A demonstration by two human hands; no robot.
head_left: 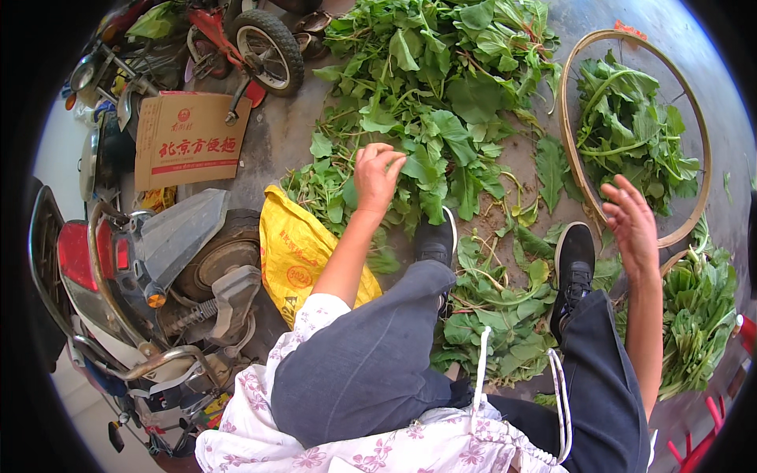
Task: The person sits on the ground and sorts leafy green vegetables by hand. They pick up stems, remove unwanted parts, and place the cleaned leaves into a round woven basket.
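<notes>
My left hand (377,177) is over the lower edge of a large heap of leafy greens (441,71), its fingers loosely bent and apart with nothing visible in them. My right hand (631,217) is raised at the left edge of a round wooden-rimmed hoop (702,146), fingers apart and empty. A bunch of greens (631,130) lies within the hoop. Loose leaves and stems (493,315) lie between my feet, and another bundle (694,315) lies at the right. A yellow sack (288,252) rests beside my left forearm.
At the left stand a scooter (158,260), a red small bicycle (268,55) and a cardboard sheet (189,142). My shoes (576,268) rest on the grey floor (536,197) among leaves. A red plastic object (702,441) is at the lower right.
</notes>
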